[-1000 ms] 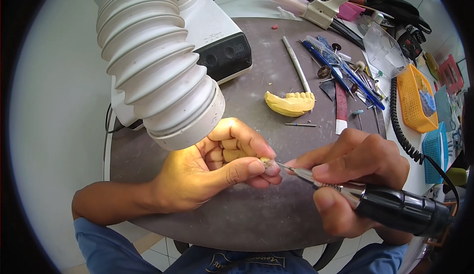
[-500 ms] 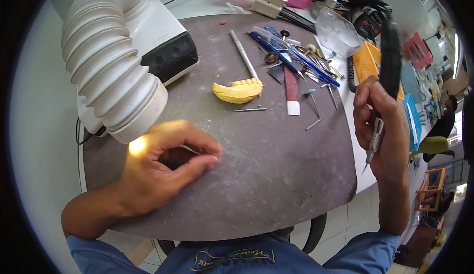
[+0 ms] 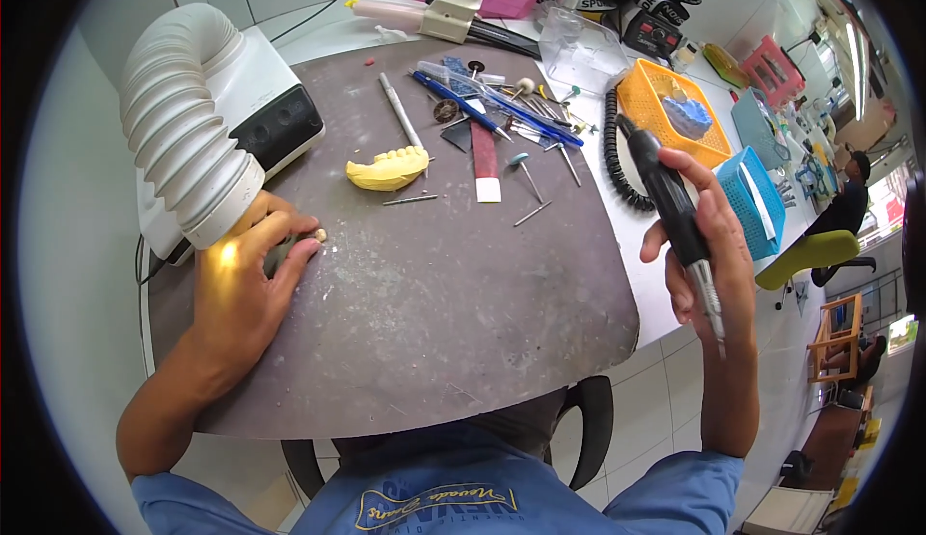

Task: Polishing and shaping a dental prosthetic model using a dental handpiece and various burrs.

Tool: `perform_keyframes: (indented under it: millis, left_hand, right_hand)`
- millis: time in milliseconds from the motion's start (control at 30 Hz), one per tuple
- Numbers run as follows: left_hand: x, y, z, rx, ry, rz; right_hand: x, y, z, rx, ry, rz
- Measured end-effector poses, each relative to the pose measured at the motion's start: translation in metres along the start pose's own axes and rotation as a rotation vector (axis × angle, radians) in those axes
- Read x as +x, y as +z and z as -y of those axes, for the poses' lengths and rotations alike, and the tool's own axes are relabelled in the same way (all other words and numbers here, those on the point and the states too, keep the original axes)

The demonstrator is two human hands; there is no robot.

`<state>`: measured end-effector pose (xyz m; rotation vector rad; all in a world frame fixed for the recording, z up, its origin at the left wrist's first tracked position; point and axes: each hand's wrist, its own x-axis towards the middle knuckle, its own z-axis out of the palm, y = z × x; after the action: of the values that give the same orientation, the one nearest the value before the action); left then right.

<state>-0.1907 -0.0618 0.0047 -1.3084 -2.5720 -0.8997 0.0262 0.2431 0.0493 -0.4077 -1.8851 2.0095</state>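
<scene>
A small cream, tooth-like piece [image 3: 320,235] is pinched between the thumb and fingers of my left hand [image 3: 239,289], low over the grey mat beside the hose mouth. Light falls on the back of that hand. My right hand [image 3: 721,236], off the mat's right side, has a black rotary handpiece [image 3: 673,202] with a metal nose lying across it; the thumb and fingers are loosely around it, and its thin tip points down toward me. Beyond my left hand, a yellow dental model [image 3: 388,170] of a tooth row rests on the mat.
A white ribbed suction hose [image 3: 183,120] curves down at left from a white box [image 3: 285,101]. Burs, blue pens and a red strip [image 3: 485,154] lie across the mat's far side. Orange [image 3: 719,144] and blue baskets [image 3: 743,212] stand at right beside a coiled black cord [image 3: 619,164].
The view has turned rightward, so the bench appears farther left. My right hand has tipped the handpiece from nearly upright to a slant. The small piece in my left fingers now shows clearly.
</scene>
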Motion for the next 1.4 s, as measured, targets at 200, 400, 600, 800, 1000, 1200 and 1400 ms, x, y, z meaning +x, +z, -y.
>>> perform_keyframes:
  millis: [200,400,600,800,1000,1200,1400]
  left_hand:
    - [-0.003,-0.004,-0.023,0.084,0.347,-0.061]
    - [0.010,0.028,-0.072,-0.387,0.559,0.138]
    - [0.034,0.072,-0.127,-0.763,0.361,0.288]
    - [0.036,0.105,-0.143,-1.558,-0.008,0.796]
    - [0.041,0.110,-0.132,-1.688,-0.188,0.971]
    - [0.036,0.109,-0.138,-1.512,-0.169,0.716]
    - [0.033,0.120,-0.138,-1.393,-0.270,0.646]
  right_hand:
    - [-0.016,-0.038,0.000,0.636,-0.069,0.225]
    - [-0.023,-0.056,0.003,0.240,-0.290,0.231]
    - [-0.022,-0.026,0.028,-0.442,-0.261,0.082]
    - [-0.003,0.002,0.025,-0.492,0.096,0.233]
    - [0.017,0.002,0.014,-0.334,0.241,0.197]
    - [0.032,0.013,0.012,-0.390,0.359,0.243]
    - [0.052,0.027,0.024,-0.979,0.254,0.288]
